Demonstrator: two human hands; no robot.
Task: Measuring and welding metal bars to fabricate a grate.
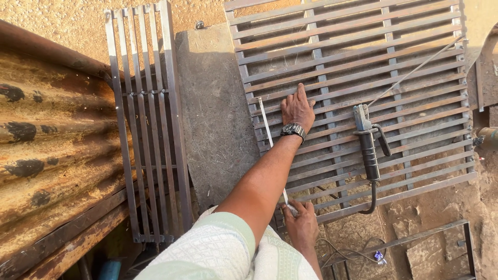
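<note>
**Strip lined up on the grille edge, holder parked**

The big grey steel grille of flat slats [363, 78] looks fully laid up, with slats and cross bars all in place. What's in hand is the thin pale metal strip [271, 150] lying along the grille's 9 o'clock edge.

The left hand [297, 110], the one with the wristwatch, is pressed open and flat on the slats just to the 3 o'clock side of the strip, gripping nothing. The right hand [300, 222] is down at 6 o'clock, curled around the strip's near end.

The black-handled welding rod holder [368, 150] just lies on the slats untouched, so I'd say the strip is positioned but not fixed yet. A narrower steel grille [148, 129] sits off at 9 o'clock.
</note>
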